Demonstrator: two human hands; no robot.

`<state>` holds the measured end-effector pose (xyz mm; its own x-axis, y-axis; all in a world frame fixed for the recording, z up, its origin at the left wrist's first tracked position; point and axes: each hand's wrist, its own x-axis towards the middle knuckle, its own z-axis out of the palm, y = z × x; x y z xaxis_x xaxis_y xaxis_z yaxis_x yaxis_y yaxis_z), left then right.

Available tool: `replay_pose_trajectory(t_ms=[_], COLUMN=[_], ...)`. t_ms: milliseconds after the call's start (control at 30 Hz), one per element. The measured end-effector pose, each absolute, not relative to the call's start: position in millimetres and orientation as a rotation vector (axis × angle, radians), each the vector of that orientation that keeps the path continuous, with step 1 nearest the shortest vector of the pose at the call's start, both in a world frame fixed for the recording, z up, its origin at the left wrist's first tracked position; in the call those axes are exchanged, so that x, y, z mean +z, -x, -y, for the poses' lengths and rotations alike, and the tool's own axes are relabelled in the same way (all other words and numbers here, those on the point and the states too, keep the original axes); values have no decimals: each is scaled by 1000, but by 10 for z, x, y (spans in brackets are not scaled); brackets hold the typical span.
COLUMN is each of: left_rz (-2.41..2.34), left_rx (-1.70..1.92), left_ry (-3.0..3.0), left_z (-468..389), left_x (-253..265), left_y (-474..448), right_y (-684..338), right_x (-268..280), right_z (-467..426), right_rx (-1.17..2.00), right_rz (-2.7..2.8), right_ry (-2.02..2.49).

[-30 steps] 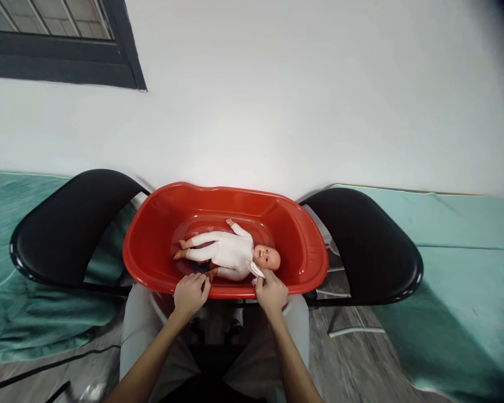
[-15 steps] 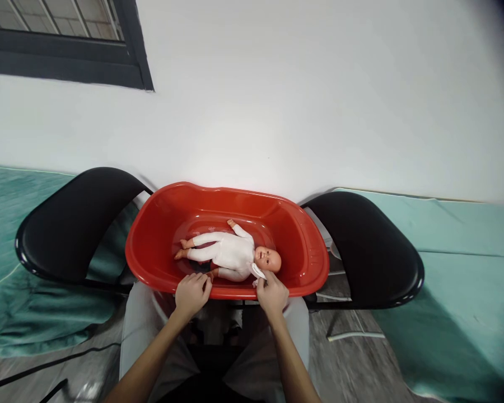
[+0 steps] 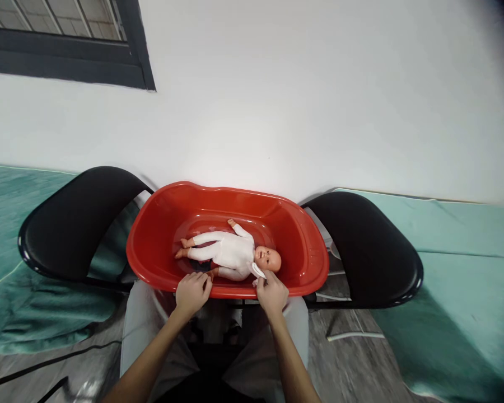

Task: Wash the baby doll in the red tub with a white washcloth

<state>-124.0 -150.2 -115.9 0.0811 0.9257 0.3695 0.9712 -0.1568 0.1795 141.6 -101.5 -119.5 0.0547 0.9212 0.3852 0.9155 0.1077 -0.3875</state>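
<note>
A baby doll [image 3: 233, 252] with a white cloth body lies on its back in a red baby bathtub [image 3: 317, 260], head to the right and feet to the left. My left hand [image 3: 193, 291] is closed over the tub's near rim, beside the doll's lower hand. At the same rim, close to the doll's head, my right hand [image 3: 273, 291] is closed with its fingertips at a small white, looped piece of cloth [image 3: 258, 271]. A tiny pinkish bit shows below that piece; its kind is unclear.
Black folding chairs [image 3: 73, 224] [image 3: 373, 252] flank the tub. Green padded cloths [image 3: 466, 296] cover both sides. A white wall [image 3: 277, 112] rises behind, with a dark-framed window [image 3: 67, 56] at upper left. My legs are under the near rim, and a black cable [image 3: 46, 364] crosses the floor.
</note>
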Motion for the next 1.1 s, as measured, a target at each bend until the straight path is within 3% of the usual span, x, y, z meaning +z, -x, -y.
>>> replay_pose_trajectory(t_ms=[1100], left_rz=[1961], left_rx=[-635], left_ry=[2232], left_z=[1512], left_x=[-1157], left_y=[1243], right_y=[-1405], right_x=[-1169], right_z=[1023], right_rx=[6], right_rz=[1843], right_ry=[1785])
